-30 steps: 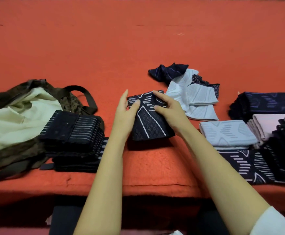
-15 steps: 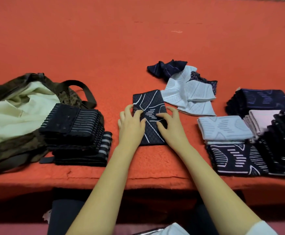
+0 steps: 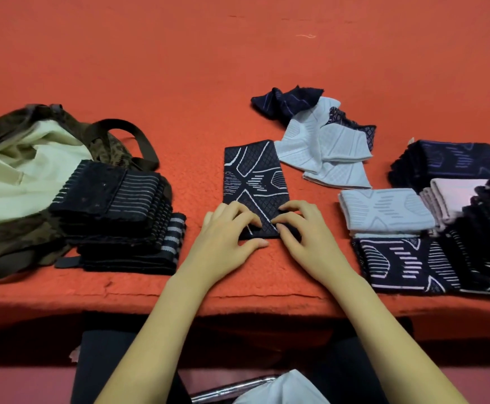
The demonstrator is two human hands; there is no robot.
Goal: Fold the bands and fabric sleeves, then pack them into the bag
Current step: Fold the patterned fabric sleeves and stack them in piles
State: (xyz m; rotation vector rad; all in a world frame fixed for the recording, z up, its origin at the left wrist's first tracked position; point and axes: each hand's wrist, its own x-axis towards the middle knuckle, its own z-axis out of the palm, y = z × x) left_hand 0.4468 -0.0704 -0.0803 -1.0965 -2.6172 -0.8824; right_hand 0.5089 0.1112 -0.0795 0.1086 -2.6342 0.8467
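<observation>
Fabric sleeve (image 3: 252, 182), dark with white lines, flat at bench (image 3: 238, 68) centre.
Left hand (image 3: 226, 237) and right hand (image 3: 305, 237) meet at its near end, curled fingers (image 3: 249, 218) pinching the fabric. The open bag (image 3: 19, 158) lies far left with a folded dark stack (image 3: 115, 208) against it; more folded stacks (image 3: 383, 211) sit right.

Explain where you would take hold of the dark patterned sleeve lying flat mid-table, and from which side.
Pinch the two near corners of the dark patterned sleeve, coming from the front edge of the table. It lies flat, its length running away from the person, so the near short end is closest and could fold over. The left hand and right hand rest there.
</observation>
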